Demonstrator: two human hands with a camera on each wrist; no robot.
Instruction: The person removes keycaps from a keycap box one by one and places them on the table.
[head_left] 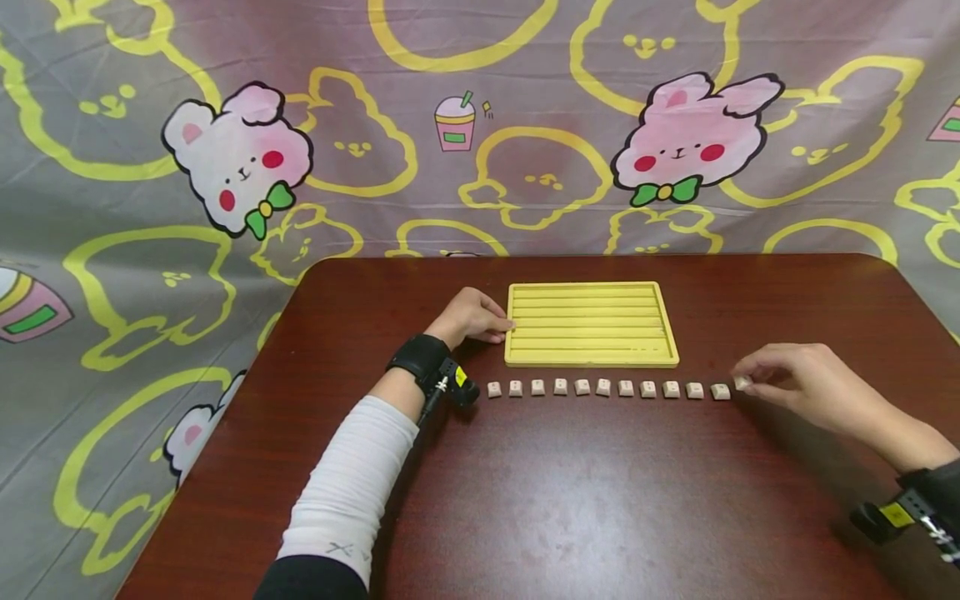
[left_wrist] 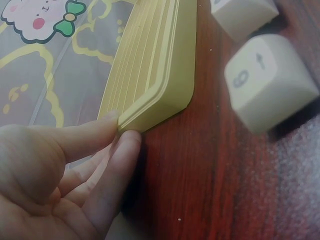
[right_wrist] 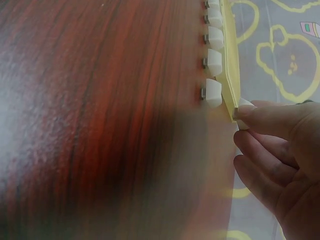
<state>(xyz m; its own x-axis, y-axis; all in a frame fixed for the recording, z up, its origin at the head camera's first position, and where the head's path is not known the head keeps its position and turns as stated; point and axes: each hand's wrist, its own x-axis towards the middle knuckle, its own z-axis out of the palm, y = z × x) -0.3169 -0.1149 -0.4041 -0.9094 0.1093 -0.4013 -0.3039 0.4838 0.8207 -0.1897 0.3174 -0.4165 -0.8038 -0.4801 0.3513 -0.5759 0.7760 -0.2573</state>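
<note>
A yellow ridged tray (head_left: 592, 364) lies on the dark wooden table. My left hand (head_left: 472, 317) pinches the tray's left edge between thumb and fingers, which the left wrist view shows close up. Between thumb and fingertips, my right hand (head_left: 813, 383) holds a white keycap (head_left: 742, 383) at the right end of a row of keycaps (head_left: 626, 388). The row runs in front of the tray. In the left wrist view one keycap (left_wrist: 270, 82) bears a 6-like mark and an arrow. The held keycap (right_wrist: 246, 103) is partly covered by the fingers in the right wrist view.
The wooden table (head_left: 562, 500) stretches out in front of the keycap row. Behind its far edge hangs a patterned cloth (head_left: 525, 200) with bear and rabbit drawings. Each wrist carries a strapped camera, such as the left wrist camera (head_left: 457, 383).
</note>
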